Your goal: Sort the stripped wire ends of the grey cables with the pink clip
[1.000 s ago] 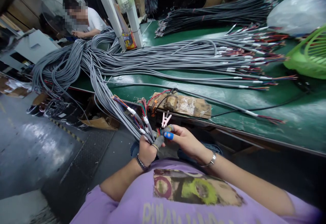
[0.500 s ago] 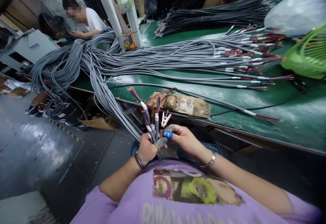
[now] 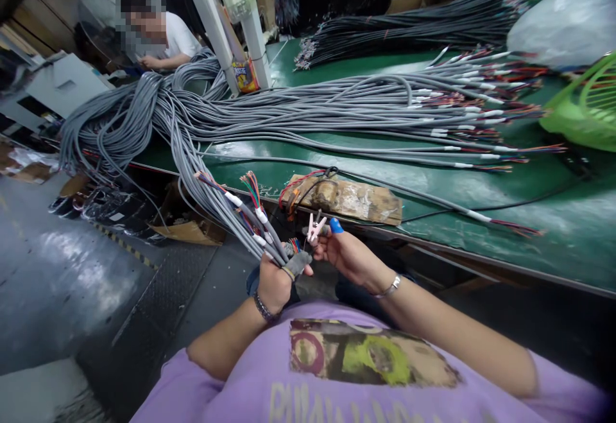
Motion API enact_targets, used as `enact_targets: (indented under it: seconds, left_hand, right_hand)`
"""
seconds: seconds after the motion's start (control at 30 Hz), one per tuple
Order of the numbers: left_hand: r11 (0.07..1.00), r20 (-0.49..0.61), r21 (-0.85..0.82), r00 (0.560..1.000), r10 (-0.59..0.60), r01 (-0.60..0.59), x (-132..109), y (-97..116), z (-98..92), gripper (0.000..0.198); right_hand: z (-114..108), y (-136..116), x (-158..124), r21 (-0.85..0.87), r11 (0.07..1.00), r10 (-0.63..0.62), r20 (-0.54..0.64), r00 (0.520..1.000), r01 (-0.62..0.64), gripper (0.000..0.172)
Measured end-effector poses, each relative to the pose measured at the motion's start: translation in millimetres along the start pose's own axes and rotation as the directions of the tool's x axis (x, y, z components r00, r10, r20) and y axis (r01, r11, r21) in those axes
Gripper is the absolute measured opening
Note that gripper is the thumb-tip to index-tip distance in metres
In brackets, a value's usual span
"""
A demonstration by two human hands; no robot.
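My left hand (image 3: 278,282), with grey covers on some fingers, is closed around several grey cables (image 3: 276,241). Their white-sleeved ends with bare coloured wires fan out toward the upper left, and a short tuft of coloured wires (image 3: 294,243) shows right by the fingertips. Beside it, to the right, my right hand (image 3: 349,255) has its thumb, wrapped in blue tape, lifted away from half-bent fingers. Those fingers are close to a pale pink clip (image 3: 315,228) at the table edge, and I cannot tell whether they touch it. Nothing shows in the right hand.
A wooden block (image 3: 356,201) lies on the green table (image 3: 543,256) at its front edge. Long grey cables (image 3: 308,112) stretch across the table, with black cables (image 3: 409,28) behind. A green basket (image 3: 584,105) stands at right. Another person (image 3: 178,38) sits at the back left.
The cable ends in my left hand have tipped over to the left. My right hand has moved off the wires, a little to the right, and its thumb has lifted.
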State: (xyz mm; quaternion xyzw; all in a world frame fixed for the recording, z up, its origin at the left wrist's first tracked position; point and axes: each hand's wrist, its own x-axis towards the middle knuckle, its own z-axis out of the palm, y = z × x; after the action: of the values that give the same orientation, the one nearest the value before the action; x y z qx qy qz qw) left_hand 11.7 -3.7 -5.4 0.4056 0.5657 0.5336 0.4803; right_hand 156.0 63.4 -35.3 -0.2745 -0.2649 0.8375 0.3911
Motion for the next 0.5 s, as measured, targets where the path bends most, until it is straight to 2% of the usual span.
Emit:
enact_targets:
  seconds: [0.13,0.37,0.5]
  left_hand:
    - [0.996,0.041,0.010,0.995,0.092,-0.093,5,0,4.7,0.028]
    - [0.999,0.081,0.007,0.996,0.041,-0.042,8,-2,7.0,0.029]
    - [0.998,0.096,0.032,0.994,0.053,-0.056,7,-1,5.4,0.026]
  right_hand:
    - [13,-7,7,0.060,0.998,-0.018,0.015,1.000,0.017,0.044]
    - [20,-5,11,0.149,0.986,-0.063,-0.062,0.996,0.071,0.038]
    - [18,-2,13,0.151,0.987,-0.056,-0.038,0.998,0.061,0.038]
